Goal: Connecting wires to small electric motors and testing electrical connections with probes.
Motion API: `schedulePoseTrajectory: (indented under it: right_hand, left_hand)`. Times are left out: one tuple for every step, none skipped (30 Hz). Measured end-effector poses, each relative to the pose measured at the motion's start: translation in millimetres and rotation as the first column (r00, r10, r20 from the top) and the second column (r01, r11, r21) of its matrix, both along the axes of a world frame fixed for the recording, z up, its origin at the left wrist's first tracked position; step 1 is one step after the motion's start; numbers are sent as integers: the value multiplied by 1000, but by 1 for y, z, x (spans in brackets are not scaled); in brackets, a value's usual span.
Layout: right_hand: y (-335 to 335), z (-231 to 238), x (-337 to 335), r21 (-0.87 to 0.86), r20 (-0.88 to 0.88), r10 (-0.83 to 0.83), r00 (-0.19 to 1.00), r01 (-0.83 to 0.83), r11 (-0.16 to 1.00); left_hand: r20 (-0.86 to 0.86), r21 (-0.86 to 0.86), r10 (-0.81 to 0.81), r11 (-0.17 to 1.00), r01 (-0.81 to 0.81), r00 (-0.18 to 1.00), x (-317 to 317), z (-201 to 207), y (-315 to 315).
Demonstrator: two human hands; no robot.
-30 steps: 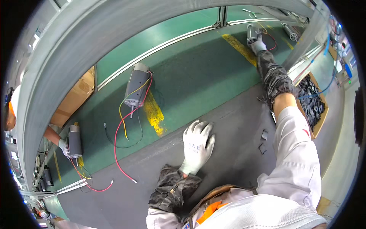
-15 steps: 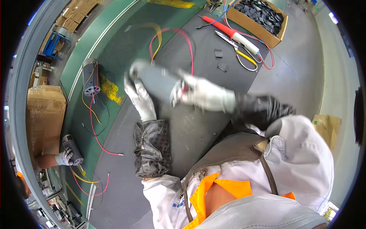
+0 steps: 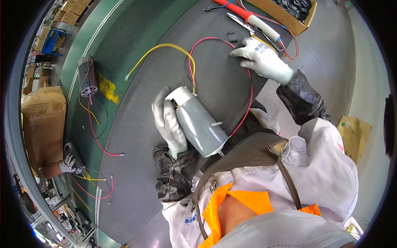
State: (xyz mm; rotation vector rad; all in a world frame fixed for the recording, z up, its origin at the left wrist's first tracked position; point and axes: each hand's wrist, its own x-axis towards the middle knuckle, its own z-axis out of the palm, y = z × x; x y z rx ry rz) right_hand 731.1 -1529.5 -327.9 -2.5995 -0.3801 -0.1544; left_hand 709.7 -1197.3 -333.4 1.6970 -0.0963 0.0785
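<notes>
A grey cylindrical motor [image 3: 200, 126] with a white end cap lies tilted before me, its shaft pointing toward my apron. My gloved left hand [image 3: 168, 122] grips its left side near the cap. From the cap run a yellow wire [image 3: 163, 45], a red wire [image 3: 251, 89] and a thin black wire. My gloved right hand [image 3: 264, 60] is off the motor, over the mat at the upper right, fingers stretched and apart. It is close to a small black square piece [image 3: 232, 36] and the red wire. What lies under its fingertips is hidden.
Scissors [image 3: 242, 22] and a red-and-white handheld tool [image 3: 262, 28] lie beyond my right hand, near a cardboard box [image 3: 285, 16] of black pieces. Another wired motor [image 3: 87, 78] lies on the green belt [image 3: 124, 31]. At left, a co-worker's gloved hand [image 3: 73, 163] holds a motor.
The motor has come down toward me and turned, its cap now pointing away. My right hand has let go of it and moved up and right. My left hand stays with the motor.
</notes>
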Motion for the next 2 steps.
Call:
schedulePoseTrajectory:
  right_hand:
    - [-5,-10,5,-77,19,55,998,-53,996]
    - [-11,-16,14,-78,-63,57,996,-62,995]
  left_hand:
    - [2,2,6,1000,-6,1000,0,1,-4]
    - [4,4,20,1000,-20,1000,1,0,-8]
